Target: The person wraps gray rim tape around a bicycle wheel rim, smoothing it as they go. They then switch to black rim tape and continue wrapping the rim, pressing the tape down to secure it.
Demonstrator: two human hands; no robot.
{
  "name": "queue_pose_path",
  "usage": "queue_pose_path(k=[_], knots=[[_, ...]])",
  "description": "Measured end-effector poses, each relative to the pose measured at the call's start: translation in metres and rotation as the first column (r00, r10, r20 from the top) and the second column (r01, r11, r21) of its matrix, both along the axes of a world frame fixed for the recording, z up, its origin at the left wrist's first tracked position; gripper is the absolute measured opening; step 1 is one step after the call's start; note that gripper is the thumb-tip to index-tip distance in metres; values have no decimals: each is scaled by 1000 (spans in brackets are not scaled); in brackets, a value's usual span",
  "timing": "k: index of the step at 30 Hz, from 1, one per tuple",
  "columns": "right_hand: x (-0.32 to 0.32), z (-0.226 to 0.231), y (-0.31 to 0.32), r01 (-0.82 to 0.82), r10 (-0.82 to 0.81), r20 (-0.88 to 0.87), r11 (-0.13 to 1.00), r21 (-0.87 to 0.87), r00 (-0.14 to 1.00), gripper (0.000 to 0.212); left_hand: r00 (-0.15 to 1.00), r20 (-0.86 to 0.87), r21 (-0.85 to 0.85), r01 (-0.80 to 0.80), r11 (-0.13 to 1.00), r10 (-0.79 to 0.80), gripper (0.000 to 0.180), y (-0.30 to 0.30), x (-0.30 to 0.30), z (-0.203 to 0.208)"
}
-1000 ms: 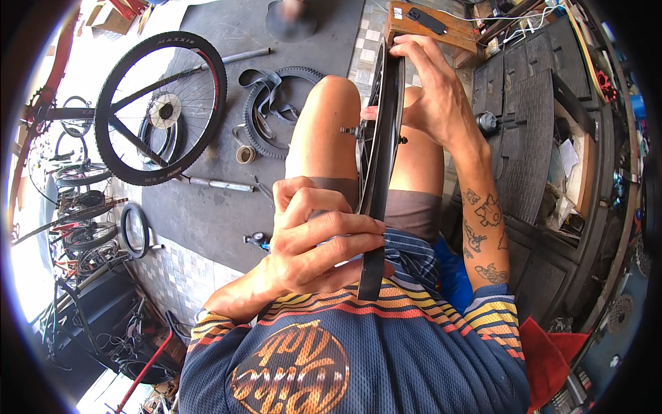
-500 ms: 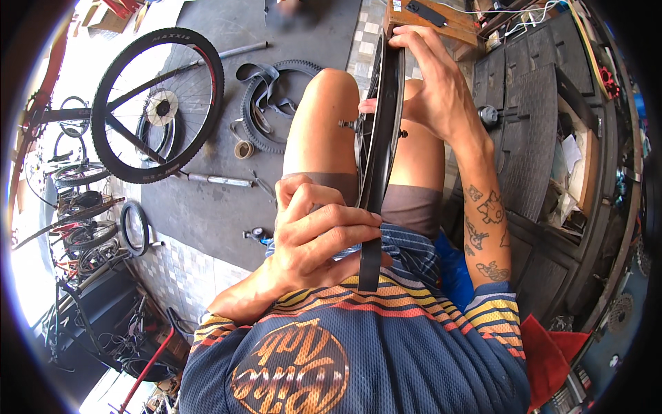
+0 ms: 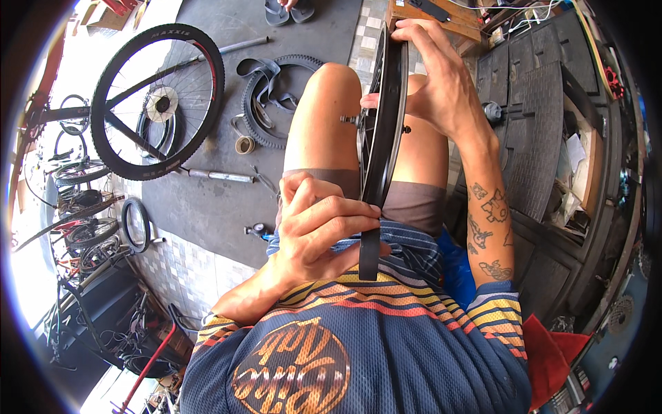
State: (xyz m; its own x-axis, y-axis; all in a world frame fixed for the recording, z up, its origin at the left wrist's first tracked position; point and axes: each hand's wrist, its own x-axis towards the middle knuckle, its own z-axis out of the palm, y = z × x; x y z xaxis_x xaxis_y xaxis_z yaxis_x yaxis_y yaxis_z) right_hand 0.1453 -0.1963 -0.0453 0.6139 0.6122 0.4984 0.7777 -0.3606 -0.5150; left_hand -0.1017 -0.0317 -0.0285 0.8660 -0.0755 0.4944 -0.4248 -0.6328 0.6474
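A black bicycle wheel rim (image 3: 386, 124) stands edge-on between my bare knees, its axle poking out at mid-height. My left hand (image 3: 321, 228) is closed around the near, lower part of the rim, where a black strip hangs down against my shirt. My right hand (image 3: 441, 83) grips the far upper part of the rim, fingers wrapped over its edge. The tattooed right forearm runs down the right side.
On the grey floor to the left lie a complete bicycle wheel with tyre (image 3: 155, 103), a loose knobby tyre and inner tube (image 3: 265, 96), a metal pump tube (image 3: 214, 176) and a tape roll (image 3: 244, 144). Black ribbed mats (image 3: 545, 131) sit at right, a wooden box (image 3: 441, 17) ahead.
The rim has shifted slightly and my right hand has slid along its far edge. My left hand keeps its hold at the near end.
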Motion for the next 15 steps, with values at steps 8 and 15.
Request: queue_pose_path(k=[8,15], knots=[[1,-2,0,5,-5,14,1000,-6,1000,88,1000,-18,-17,-2,1000,2,45,-1,1,-4],[1,0,1,10,-8,49,999,-36,999,88,1000,-27,-19,6,1000,-7,41,1,2,-7]])
